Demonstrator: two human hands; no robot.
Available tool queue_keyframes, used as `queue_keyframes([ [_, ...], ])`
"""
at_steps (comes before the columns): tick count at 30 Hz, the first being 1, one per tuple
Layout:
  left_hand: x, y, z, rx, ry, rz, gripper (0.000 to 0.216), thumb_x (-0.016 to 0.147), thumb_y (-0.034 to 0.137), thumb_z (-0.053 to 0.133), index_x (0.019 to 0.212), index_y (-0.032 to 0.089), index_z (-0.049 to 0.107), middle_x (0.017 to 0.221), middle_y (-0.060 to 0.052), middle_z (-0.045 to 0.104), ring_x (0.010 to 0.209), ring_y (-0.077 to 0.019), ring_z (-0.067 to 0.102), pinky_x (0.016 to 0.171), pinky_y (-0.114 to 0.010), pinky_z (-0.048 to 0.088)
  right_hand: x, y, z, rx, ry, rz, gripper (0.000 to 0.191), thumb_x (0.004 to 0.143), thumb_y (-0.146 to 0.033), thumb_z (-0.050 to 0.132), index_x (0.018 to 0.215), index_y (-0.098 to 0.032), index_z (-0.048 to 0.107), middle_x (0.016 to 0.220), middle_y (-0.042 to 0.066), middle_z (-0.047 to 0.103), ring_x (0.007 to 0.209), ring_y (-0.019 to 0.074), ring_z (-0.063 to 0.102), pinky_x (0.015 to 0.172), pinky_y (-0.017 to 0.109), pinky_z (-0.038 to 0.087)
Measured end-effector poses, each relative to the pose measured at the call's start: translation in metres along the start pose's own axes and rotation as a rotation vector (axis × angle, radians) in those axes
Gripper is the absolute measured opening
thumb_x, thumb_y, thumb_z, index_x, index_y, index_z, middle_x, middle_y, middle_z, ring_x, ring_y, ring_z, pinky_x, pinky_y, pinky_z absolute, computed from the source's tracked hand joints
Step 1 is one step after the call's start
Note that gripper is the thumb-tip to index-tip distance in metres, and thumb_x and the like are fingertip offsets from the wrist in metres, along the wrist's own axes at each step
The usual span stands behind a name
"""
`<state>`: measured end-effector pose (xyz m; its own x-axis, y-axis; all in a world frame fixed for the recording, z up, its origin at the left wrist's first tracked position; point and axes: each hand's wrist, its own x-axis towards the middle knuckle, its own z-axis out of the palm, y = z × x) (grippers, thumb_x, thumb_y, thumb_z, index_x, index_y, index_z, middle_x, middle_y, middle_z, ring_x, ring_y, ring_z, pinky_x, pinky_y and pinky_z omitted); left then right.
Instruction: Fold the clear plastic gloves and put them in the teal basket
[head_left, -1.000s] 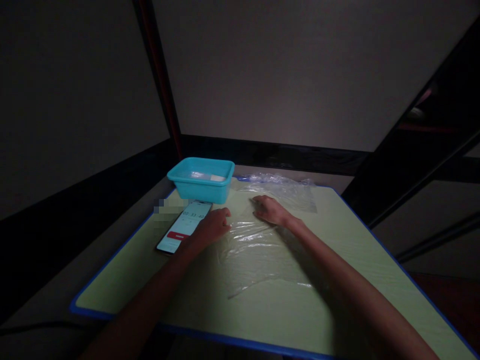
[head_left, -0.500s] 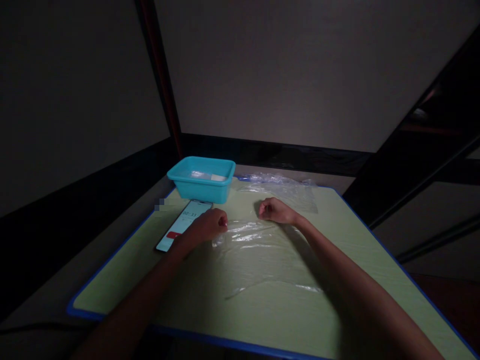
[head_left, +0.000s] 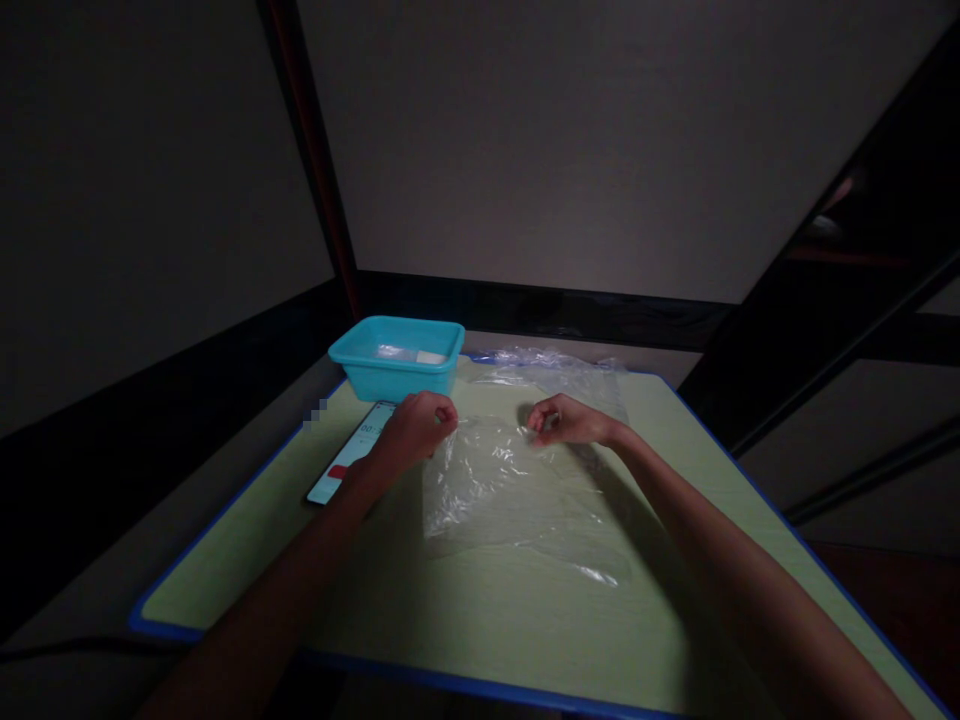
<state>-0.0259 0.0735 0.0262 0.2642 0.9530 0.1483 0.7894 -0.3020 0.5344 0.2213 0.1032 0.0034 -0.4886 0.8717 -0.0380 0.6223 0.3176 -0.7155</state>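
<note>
L grip [head_left: 421, 425] & R grip [head_left: 568, 420] pinch clear film [head_left: 484, 490]; blue tub [head_left: 401, 382] nr bench [head_left: 697, 500] far-L corner, phone [head_left: 349, 452] nr L edge, 2nd film [head_left: 581, 376] at far edge.

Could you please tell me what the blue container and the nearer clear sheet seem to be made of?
Blue container: probably moulded plastic with a slight sheen, judging by its even colour and rounded rim.
Nearer clear sheet: likely thin, glossy plastic film; the tabletop shows through and creases catch glints.

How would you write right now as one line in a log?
left hand: pinching clear plastic sheet | right hand: at sheet's far edge, hold unclear | blue basin: beyond left hand | phone: partly hidden
</note>
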Motion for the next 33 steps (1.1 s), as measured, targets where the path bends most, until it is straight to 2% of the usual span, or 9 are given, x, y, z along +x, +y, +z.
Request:
queue_keyframes([
  [3,0.004,0.005,-0.001,-0.041,0.054,-0.026,0.015,0.074,0.015,0.051,0.068,0.014,0.066,0.061,0.002,0.065,0.033,-0.0069,0.049,0.048,-0.021,0.042,0.002,-0.001,0.000,-0.054,0.071,0.023,0.008,0.055,-0.008,0.066,0.056,-0.015,0.061,0.052,-0.004,0.059,0.053,0.0132,0.057,0.056,0.026,0.044],
  [6,0.013,0.011,-0.004,-0.069,0.137,-0.045,0.018,0.076,0.017,0.051,0.074,0.013,0.068,0.051,0.003,0.061,0.036,-0.0089,0.053,0.049,-0.020,0.043,0.004,-0.007,-0.002,-0.107,0.256,0.043,0.009,0.062,-0.008,0.060,0.057,-0.016,0.059,0.053,-0.002,0.059,0.048,0.0129,0.056,0.056,0.026,0.043],
  [11,0.014,0.026,-0.014,-0.364,0.458,0.137,0.018,0.076,0.022,0.054,0.080,0.011,0.068,0.095,-0.007,0.069,0.045,-0.0072,0.058,0.042,-0.018,0.043,-0.007,-0.037,-0.020,-0.151,0.589,0.000,0.009,0.077,-0.014,0.047,0.080,-0.015,0.056,0.093,0.007,0.064,0.057,0.0130,0.061,0.055,0.026,0.045],
  [14,-0.004,0.027,-0.016,-0.348,0.569,0.335,0.018,0.079,0.024,0.053,0.078,0.014,0.068,0.102,-0.007,0.067,0.043,-0.0042,0.053,0.042,-0.017,0.042,-0.032,-0.052,-0.026,-0.262,0.790,-0.235,0.008,0.078,-0.016,0.045,0.078,-0.017,0.053,0.102,0.008,0.060,0.061,0.0122,0.060,0.053,0.025,0.045],
  [15,-0.012,0.025,-0.015,-0.278,0.560,0.394,0.019,0.080,0.024,0.052,0.079,0.015,0.068,0.101,-0.005,0.068,0.043,-0.0037,0.051,0.044,-0.018,0.043,-0.043,-0.054,-0.025,-0.361,0.782,-0.314,0.008,0.079,-0.016,0.045,0.076,-0.018,0.053,0.099,0.008,0.061,0.064,0.0127,0.059,0.054,0.025,0.045],
  [19,-0.038,0.004,-0.002,-0.088,0.305,0.588,0.024,0.085,0.025,0.047,0.081,0.019,0.069,0.099,-0.005,0.070,0.064,-0.0098,0.061,0.062,-0.022,0.049,-0.085,-0.040,-0.005,-0.734,0.613,-0.365,0.019,0.085,-0.018,0.040,0.077,-0.020,0.057,0.087,0.006,0.063,0.066,0.0139,0.057,0.053,0.025,0.041],
  [24,-0.052,-0.024,0.023,0.099,-0.054,0.655,0.029,0.087,0.014,0.039,0.084,0.019,0.068,0.105,-0.005,0.068,0.078,-0.0136,0.066,0.067,-0.023,0.049,-0.118,-0.010,0.029,-1.045,0.299,-0.506,0.031,0.087,-0.010,0.032,0.072,-0.021,0.056,0.075,0.004,0.064,0.050,0.0124,0.047,0.050,0.028,0.037],
  [28,-0.057,-0.028,0.029,0.138,-0.214,0.655,0.027,0.083,0.009,0.042,0.079,0.019,0.066,0.108,-0.003,0.067,0.080,-0.0144,0.066,0.069,-0.023,0.048,-0.129,-0.007,0.037,-1.067,0.203,-0.553,0.033,0.087,-0.006,0.029,0.075,-0.021,0.057,0.071,0.003,0.063,0.047,0.0130,0.046,0.048,0.029,0.036],
  [33,-0.068,-0.018,0.013,0.061,-0.328,0.590,0.016,0.077,0.014,0.052,0.078,0.020,0.066,0.102,-0.003,0.068,0.085,-0.0167,0.065,0.075,-0.026,0.046,-0.153,-0.012,0.030,-0.941,0.073,-0.538,0.025,0.087,-0.016,0.033,0.085,-0.023,0.057,0.079,0.006,0.066,0.049,0.0147,0.050,0.044,0.031,0.036],
])
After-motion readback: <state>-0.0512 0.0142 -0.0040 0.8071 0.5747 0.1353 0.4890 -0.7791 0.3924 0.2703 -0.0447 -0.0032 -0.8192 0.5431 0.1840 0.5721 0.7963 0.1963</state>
